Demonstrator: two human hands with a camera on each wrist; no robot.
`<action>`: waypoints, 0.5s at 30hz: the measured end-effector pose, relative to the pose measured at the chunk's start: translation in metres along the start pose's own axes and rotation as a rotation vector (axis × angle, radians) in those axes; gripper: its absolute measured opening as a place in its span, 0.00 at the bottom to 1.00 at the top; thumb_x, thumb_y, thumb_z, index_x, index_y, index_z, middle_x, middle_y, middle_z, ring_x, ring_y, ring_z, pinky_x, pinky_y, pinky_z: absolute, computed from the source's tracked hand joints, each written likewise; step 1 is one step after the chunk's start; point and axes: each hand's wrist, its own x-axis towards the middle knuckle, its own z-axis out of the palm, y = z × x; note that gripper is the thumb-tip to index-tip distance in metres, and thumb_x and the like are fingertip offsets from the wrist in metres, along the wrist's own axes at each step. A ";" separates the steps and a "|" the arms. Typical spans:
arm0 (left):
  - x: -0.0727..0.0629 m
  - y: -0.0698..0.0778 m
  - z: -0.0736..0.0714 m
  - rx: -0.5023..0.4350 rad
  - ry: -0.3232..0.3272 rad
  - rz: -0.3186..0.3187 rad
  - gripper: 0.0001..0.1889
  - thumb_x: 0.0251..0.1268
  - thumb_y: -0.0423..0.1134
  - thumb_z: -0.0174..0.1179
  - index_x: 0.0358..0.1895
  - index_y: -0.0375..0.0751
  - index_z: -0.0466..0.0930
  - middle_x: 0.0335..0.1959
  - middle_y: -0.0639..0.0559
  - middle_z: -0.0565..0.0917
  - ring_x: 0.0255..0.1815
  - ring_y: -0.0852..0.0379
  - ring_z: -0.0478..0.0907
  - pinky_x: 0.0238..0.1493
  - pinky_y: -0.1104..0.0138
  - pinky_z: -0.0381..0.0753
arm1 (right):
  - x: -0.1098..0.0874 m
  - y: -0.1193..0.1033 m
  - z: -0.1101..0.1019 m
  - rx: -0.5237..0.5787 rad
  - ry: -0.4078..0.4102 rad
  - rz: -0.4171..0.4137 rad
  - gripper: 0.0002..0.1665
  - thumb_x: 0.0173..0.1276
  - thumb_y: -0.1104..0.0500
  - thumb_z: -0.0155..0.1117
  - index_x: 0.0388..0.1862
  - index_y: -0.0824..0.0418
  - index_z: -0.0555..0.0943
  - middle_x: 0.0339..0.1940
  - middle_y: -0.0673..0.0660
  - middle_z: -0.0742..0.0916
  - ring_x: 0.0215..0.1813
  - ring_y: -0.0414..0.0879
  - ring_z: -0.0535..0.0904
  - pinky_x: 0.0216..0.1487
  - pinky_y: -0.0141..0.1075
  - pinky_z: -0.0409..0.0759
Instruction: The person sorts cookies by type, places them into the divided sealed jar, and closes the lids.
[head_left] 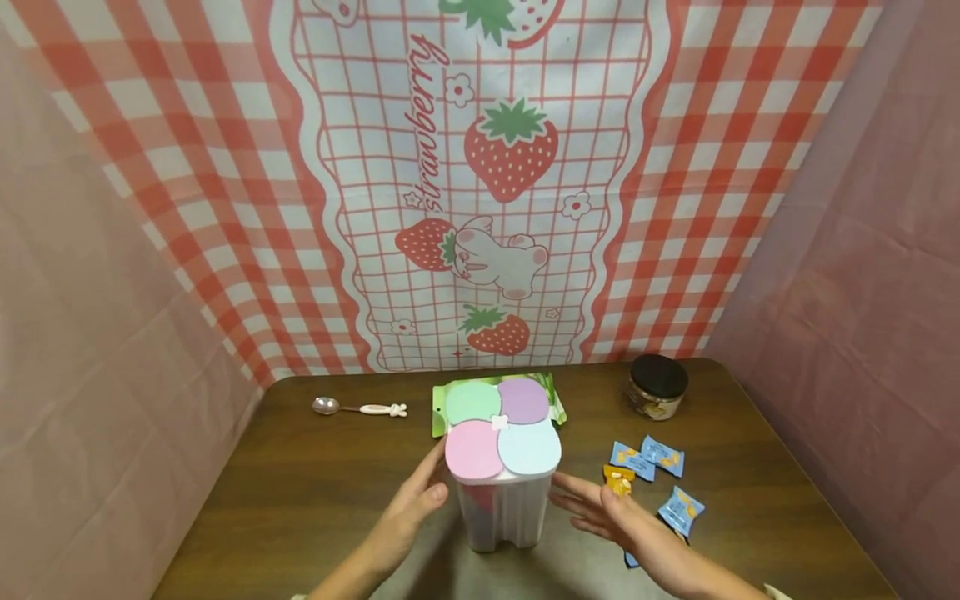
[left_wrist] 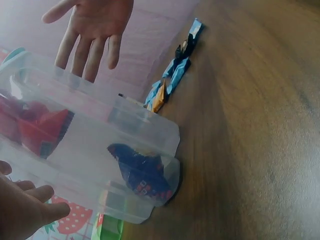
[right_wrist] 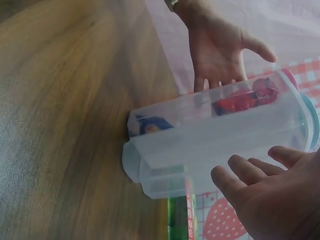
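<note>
A tall clear plastic food container [head_left: 504,508] stands upright on the table, its lid [head_left: 474,450] split into pink, pale blue, mint and purple flaps, all lying flat. Through its wall the left wrist view shows a red packet [left_wrist: 42,127] higher up and a dark blue packet [left_wrist: 142,172] at the bottom. My left hand [head_left: 408,510] is at the container's left side, fingers extended along it. On the opposite side is my right hand [head_left: 611,512], its fingers straight and close to the wall. Neither hand curls round the container.
Behind the container lies a green packet [head_left: 439,408]. To the left is a spoon [head_left: 360,408] with a white handle. A black-lidded jar [head_left: 657,387] stands back right. Several small wrapped snacks, including a blue packet [head_left: 681,508] and an orange packet [head_left: 618,479], lie near my right hand.
</note>
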 end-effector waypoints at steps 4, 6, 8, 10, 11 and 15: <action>0.000 -0.001 0.001 -0.014 -0.002 0.013 0.34 0.79 0.37 0.46 0.83 0.35 0.47 0.82 0.29 0.49 0.77 0.74 0.56 0.72 0.76 0.58 | 0.000 0.000 -0.001 -0.061 0.010 -0.024 0.35 0.87 0.51 0.15 0.83 0.65 0.53 0.81 0.73 0.59 0.80 0.42 0.62 0.75 0.30 0.68; 0.001 0.000 -0.001 0.007 -0.001 0.024 0.35 0.79 0.38 0.48 0.82 0.34 0.47 0.81 0.28 0.51 0.78 0.69 0.57 0.72 0.75 0.60 | 0.001 -0.001 -0.003 -0.151 0.049 -0.053 0.30 0.88 0.57 0.23 0.82 0.63 0.58 0.80 0.71 0.65 0.79 0.43 0.66 0.73 0.31 0.71; 0.004 0.003 -0.005 0.037 -0.006 0.033 0.36 0.79 0.39 0.50 0.82 0.34 0.46 0.81 0.28 0.52 0.80 0.57 0.57 0.73 0.74 0.60 | 0.002 -0.004 -0.006 -0.278 0.115 -0.096 0.26 0.86 0.62 0.37 0.79 0.62 0.64 0.76 0.67 0.72 0.76 0.43 0.70 0.69 0.33 0.75; 0.008 0.008 -0.010 0.090 -0.004 0.051 0.38 0.78 0.42 0.53 0.82 0.34 0.46 0.81 0.29 0.53 0.81 0.42 0.57 0.74 0.71 0.60 | 0.005 -0.009 -0.010 -0.415 0.191 -0.149 0.26 0.80 0.67 0.52 0.75 0.60 0.69 0.72 0.61 0.77 0.71 0.43 0.75 0.66 0.34 0.79; 0.010 0.012 -0.014 0.117 -0.003 0.053 0.39 0.77 0.44 0.55 0.82 0.36 0.46 0.81 0.30 0.53 0.80 0.37 0.56 0.75 0.70 0.60 | 0.007 -0.013 -0.013 -0.477 0.227 -0.182 0.28 0.76 0.68 0.58 0.73 0.60 0.71 0.70 0.60 0.78 0.70 0.44 0.76 0.64 0.35 0.81; 0.024 0.027 -0.026 0.216 -0.010 0.086 0.46 0.73 0.54 0.61 0.83 0.42 0.45 0.83 0.36 0.53 0.80 0.30 0.55 0.80 0.49 0.59 | 0.019 -0.033 -0.025 -0.668 0.304 -0.296 0.33 0.64 0.68 0.74 0.67 0.56 0.77 0.66 0.55 0.81 0.64 0.48 0.79 0.60 0.39 0.83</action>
